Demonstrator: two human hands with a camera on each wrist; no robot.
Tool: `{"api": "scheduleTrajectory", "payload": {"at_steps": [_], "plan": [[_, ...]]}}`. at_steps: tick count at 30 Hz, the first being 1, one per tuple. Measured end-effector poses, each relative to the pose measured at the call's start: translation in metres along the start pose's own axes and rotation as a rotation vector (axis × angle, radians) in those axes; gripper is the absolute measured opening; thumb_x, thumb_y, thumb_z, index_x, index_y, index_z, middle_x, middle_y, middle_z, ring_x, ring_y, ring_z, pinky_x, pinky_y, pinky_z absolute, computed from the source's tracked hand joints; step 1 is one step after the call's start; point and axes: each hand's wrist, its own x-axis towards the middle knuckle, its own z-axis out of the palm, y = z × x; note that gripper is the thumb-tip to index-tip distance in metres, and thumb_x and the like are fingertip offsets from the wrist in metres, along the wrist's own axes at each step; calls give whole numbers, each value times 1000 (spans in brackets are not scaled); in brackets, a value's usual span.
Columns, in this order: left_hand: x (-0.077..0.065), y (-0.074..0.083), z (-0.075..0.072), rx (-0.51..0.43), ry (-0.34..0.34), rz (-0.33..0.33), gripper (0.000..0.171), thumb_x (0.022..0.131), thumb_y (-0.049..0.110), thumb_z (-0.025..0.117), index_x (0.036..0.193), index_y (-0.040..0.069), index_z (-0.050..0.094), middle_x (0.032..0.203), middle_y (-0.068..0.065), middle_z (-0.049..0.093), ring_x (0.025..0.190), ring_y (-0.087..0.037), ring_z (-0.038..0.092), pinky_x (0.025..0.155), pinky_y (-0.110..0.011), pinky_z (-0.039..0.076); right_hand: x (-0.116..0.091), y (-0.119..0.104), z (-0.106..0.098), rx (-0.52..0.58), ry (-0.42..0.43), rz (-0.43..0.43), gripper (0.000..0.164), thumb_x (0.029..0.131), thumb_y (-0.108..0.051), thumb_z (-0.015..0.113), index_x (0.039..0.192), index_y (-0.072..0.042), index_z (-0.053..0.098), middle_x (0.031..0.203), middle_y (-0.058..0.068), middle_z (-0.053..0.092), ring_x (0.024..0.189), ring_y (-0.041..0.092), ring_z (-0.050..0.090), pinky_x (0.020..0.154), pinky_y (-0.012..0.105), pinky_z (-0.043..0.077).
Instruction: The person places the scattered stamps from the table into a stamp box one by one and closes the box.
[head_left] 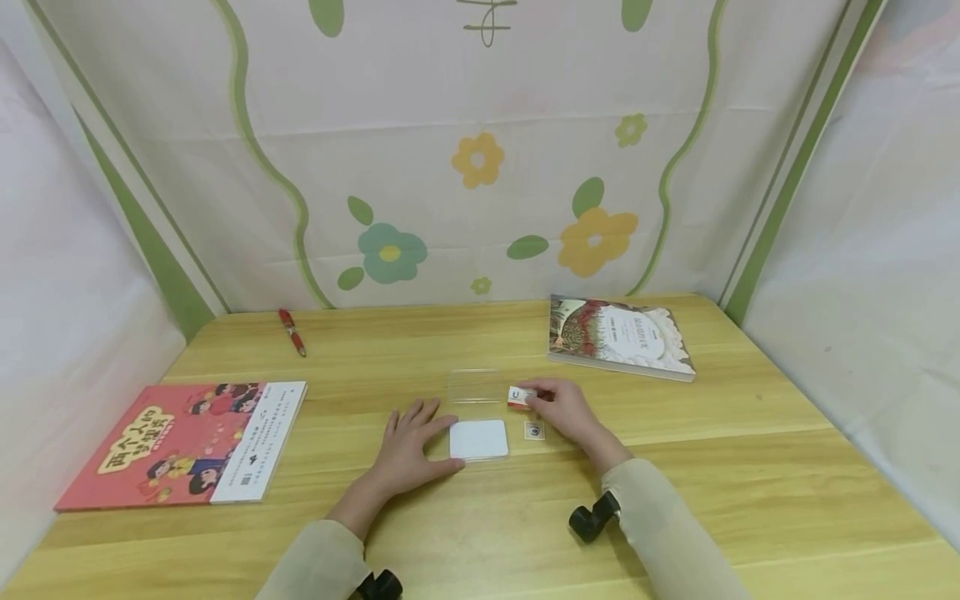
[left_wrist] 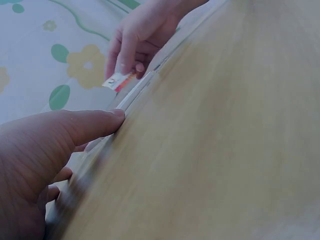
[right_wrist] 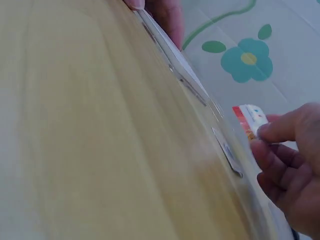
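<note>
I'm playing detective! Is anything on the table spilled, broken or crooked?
Nothing looks spilled or broken. The white card lies flat. The red pen at the back left and the book at the back right lie slanted to the back edge of the table, so they look a bit crooked.

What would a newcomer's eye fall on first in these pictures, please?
Probably the bright red book, lying at the left of the wooden table. Next, at the table's middle, the left hand touches a white rectangular piece and the right hand pinches a small red-and-white piece. Behind hangs a flowered backdrop.
</note>
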Motion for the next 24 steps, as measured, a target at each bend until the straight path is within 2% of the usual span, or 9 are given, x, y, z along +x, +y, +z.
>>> {"api": "scheduleTrajectory", "payload": {"at_steps": [5, 9, 16, 24], "plan": [[0, 1, 0, 4, 3, 0, 62, 70, 53, 61, 121, 19, 51, 135, -14, 30, 125, -33, 15, 94, -56, 1, -1, -13, 9, 134, -37, -11, 20, 79, -5, 60, 98, -5, 66, 80, 4, 61, 61, 15, 49, 52, 27, 42], [0, 1, 0, 17, 5, -7, 62, 70, 53, 61, 121, 19, 51, 135, -14, 31, 125, -33, 16, 94, -56, 2, -4, -26, 25, 170, -97, -29, 17, 78, -3, 60, 94, -4, 66, 77, 4, 60, 58, 13, 47, 49, 24, 40], [0, 1, 1, 22, 20, 2, 61, 70, 52, 61, 121, 19, 51, 134, -13, 31, 125, -33, 17, 94, -57, 3, -11, -40, 51, 33, -176, -91, 14, 78, -4, 60, 89, -7, 67, 79, -1, 60, 65, 11, 49, 56, 24, 42], [0, 1, 0, 26, 12, 1, 61, 71, 52, 61, 120, 19, 51, 134, -14, 32, 125, -33, 17, 94, -57, 3, -15, -36, 63, -52, -163, -111, 12, 77, -5, 62, 87, -8, 67, 79, -3, 59, 66, 8, 48, 58, 23, 41]]}}
